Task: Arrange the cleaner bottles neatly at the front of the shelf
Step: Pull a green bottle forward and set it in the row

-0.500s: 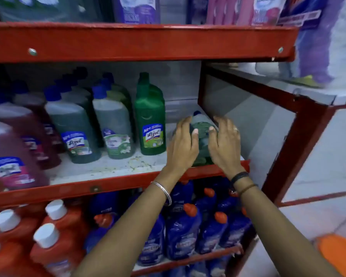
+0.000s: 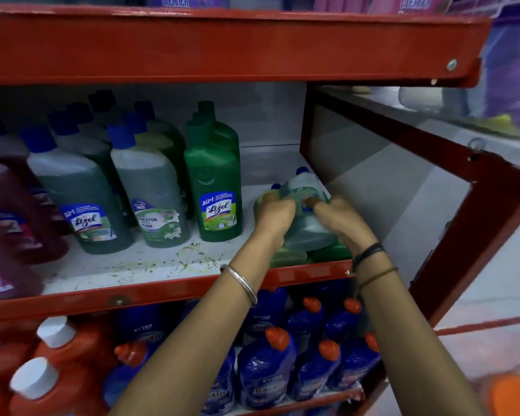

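Head view, middle shelf (image 2: 132, 274) of a red metal rack, white board speckled with dark flecks, items listed left to right.

Far left of the fingers: maroon cleaner bottles (image 2: 9, 223), blurred, at the shelf's left end.

Left of the fingers: grey-green Lizol bottle (image 2: 81, 202) with blue cap, upright; more blue-capped bottles in a row behind it.

Nearer left: grey-green floor cleaner bottle (image 2: 150, 193), blue cap, upright, just beside the former; further bottles behind.

Just left of the fingers: solid green Lizol bottle (image 2: 215, 187), green cap, upright, label facing front; at least one matching bottle behind it.

Left hand (image 2: 275, 216): silver bangle on the wrist, fingers curled around the left side of a small clear bottle.

Between the fingers: small clear-green cleaner bottle (image 2: 305, 214), blue cap, tilted back toward the rear of the shelf, lying on top of other small green bottles (image 2: 288, 255) that sit at the shelf's front right corner. A second blue cap shows just behind the left fingers.

Right hand (image 2: 339, 220): dark and brown bands on the wrist, fingers closed on the right side of the same bottle. Both hands grip it together.

Below the fingers, lower shelf: orange bottles (image 2: 54, 355) with white caps at left, blue bottles (image 2: 264, 367) with orange caps at right.

Above the fingers, upper shelf: purple and pink packs, only partly in view.
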